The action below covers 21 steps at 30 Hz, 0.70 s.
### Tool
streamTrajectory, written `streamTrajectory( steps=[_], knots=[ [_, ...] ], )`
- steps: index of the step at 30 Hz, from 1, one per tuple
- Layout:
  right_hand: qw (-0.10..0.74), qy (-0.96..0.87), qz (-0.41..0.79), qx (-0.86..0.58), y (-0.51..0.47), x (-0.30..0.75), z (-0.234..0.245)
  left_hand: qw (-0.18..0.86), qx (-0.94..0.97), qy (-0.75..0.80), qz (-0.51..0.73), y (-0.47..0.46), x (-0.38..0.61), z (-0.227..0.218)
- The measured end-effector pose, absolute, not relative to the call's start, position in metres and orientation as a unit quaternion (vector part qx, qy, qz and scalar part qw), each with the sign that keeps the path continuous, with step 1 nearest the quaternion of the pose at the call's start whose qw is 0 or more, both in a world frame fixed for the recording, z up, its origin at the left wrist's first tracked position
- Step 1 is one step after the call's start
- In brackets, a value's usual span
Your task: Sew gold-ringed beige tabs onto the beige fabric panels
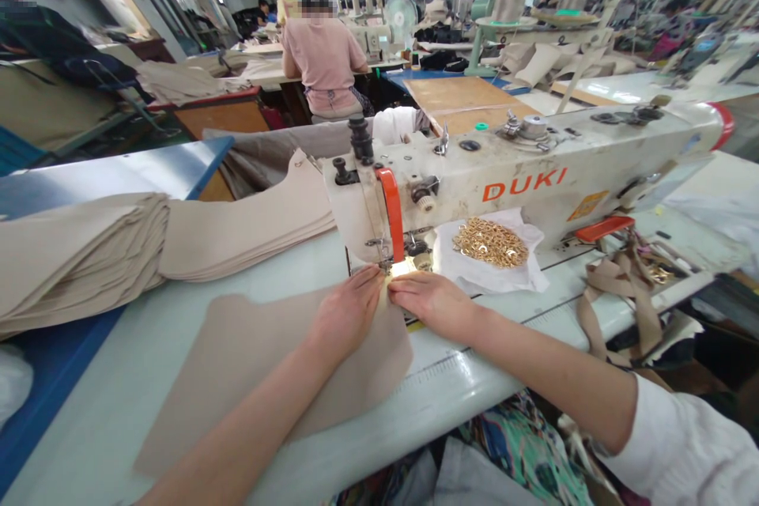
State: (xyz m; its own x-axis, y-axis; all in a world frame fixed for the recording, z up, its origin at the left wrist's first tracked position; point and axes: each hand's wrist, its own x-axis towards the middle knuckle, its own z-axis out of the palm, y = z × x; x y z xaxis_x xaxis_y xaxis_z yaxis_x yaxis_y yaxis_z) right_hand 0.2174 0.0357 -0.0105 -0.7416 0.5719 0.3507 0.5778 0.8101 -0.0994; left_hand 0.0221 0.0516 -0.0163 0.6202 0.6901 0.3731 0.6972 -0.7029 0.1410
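Note:
A flat beige fabric piece [249, 356] lies on the pale sewing table, with its upper right part under the head of a white sewing machine [468, 174]. My left hand [347, 312] rests on this piece, fingers stretched out and lying flat, tips close to the needle area. From the right, my right hand [432, 302] meets it there, fingers pressed together on the fabric's edge; its thumb is hidden. The lit presser foot area [402, 267] is partly covered by my fingertips. Just behind my right hand, small gold metal rings [491, 243] lie heaped on a white cloth [527, 277].
Stacked beige fabric pieces [243, 233] lie left of the machine, beside another pile [77, 253]. Beige straps [622, 300] hang over the table's right side. A red lever guard [391, 213] stands near the needle. Ahead, a person in a pink shirt [323, 55] sits at another table.

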Motion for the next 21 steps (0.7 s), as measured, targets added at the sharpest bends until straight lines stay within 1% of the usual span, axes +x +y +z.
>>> streamTrajectory(
  steps=[11,21],
  knots=[
    [0.183,-0.934,0.003,-0.308,0.0369,0.2164,-0.0097,0.003,-0.893,-0.412,-0.183,0.0535,0.0239,-0.016],
    [0.183,-0.931,-0.008,-0.317,0.0361,0.2164,-0.0117,-0.011,-0.893,-0.408,-0.191,0.0507,0.0243,-0.0143]
  ],
)
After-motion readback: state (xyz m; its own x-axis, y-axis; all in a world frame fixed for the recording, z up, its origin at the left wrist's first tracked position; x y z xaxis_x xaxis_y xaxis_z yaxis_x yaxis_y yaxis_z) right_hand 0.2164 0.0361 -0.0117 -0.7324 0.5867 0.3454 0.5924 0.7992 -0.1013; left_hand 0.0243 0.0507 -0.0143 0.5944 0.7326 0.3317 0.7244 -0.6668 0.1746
